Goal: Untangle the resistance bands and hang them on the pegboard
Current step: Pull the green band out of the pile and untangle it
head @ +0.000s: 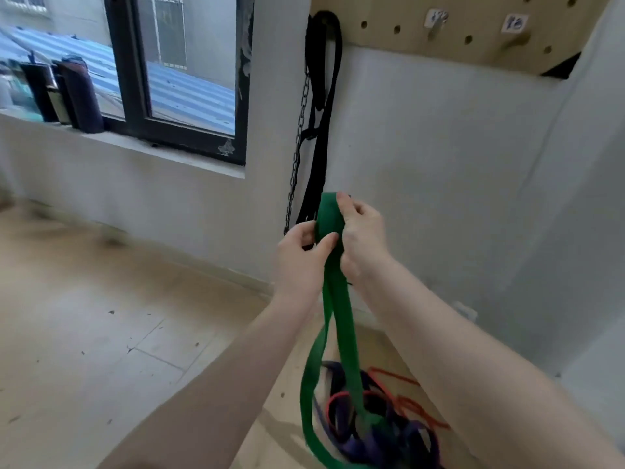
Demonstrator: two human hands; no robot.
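Note:
A wide green resistance band [341, 319] runs up from a tangle on the floor to both my hands. My left hand [299, 258] pinches the band between thumb and fingers just below its top fold. My right hand [362, 238] grips the same band beside it, fingers curled over the fold. The tangled pile [378, 421] holds purple, red and dark bands, with the green band threaded through it. The wooden pegboard [473, 32] hangs on the wall at the upper right, with pegs and small labels.
A black strap [324, 96] and a metal chain [297, 154] hang from the pegboard's left corner, right behind my hands. A window [182, 72] with rolled mats on its sill is at the left. Pale wooden floor [101, 316] spreads to the left.

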